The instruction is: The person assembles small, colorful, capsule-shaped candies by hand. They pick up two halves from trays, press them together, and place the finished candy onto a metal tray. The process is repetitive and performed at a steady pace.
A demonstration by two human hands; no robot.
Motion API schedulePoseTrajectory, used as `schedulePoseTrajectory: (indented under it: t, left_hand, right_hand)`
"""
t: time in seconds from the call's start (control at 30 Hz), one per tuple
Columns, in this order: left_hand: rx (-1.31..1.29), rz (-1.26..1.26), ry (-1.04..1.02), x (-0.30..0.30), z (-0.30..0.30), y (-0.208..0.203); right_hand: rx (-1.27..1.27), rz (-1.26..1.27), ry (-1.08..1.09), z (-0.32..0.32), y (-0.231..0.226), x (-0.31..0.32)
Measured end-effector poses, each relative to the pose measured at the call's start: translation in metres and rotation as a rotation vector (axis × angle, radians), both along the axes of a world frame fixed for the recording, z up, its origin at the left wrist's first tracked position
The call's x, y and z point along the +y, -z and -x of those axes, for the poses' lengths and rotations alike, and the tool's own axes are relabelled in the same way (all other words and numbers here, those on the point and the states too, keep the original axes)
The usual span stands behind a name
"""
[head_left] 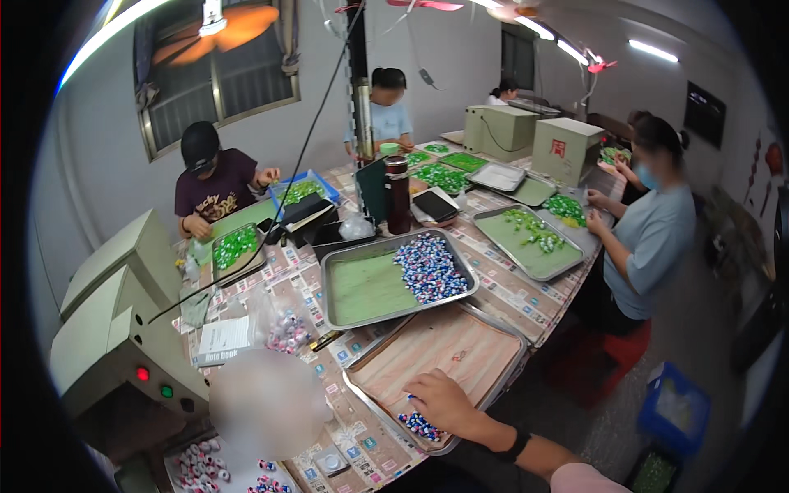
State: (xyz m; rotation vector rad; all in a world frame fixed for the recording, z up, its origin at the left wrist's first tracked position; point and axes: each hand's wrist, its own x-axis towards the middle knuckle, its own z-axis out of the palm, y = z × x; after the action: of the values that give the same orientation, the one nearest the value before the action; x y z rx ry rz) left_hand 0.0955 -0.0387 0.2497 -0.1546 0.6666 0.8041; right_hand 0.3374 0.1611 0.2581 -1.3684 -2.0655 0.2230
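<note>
My right hand (444, 401), with a dark band at the wrist, reaches over the near end of a metal tray (436, 349) lined with pinkish-brown cloth. Its fingers are curled together, with a small blue-and-white piece (411, 398) at the fingertips. Just below the hand, a small heap of blue, white and red pieces (421, 426) lies in the tray's near corner. Behind it, a larger tray with a green lining (366, 287) bears a big pile of the same small pieces (431, 267) on its right side. My left hand does not show; a blurred patch covers the lower left of the table.
A pale green machine (123, 361) with red and green lights stands at the left. A plastic bag of pink-and-white pieces (289, 330), a notebook (223, 338) and a dark flask (398, 195) are on the table. Several people sit around it with trays of green pieces (534, 234).
</note>
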Motion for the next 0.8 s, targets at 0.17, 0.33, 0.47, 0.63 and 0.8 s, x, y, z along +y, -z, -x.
schedulePoseTrajectory:
  t: [0.17,0.33,0.47,0.63,0.8]
  left_hand:
    - [-0.031,0.011,0.046,0.001,-0.01,0.003]
    - [-0.037,0.032,0.046,0.0,-0.011,0.004]
    - [-0.05,0.043,0.041,-0.002,-0.012,0.005]
    - [-0.011,0.063,0.034,0.001,-0.012,0.001]
    - [0.023,0.044,0.053,0.002,-0.014,-0.002]
  right_hand:
    - [-0.155,0.149,0.016,0.001,0.016,0.011]
    - [-0.165,0.118,0.053,0.007,0.014,0.011]
    - [0.064,0.131,0.083,0.004,0.021,0.01]
    - [0.074,0.049,0.013,0.001,0.017,0.008]
    - [-0.087,0.135,0.063,0.006,0.016,0.014]
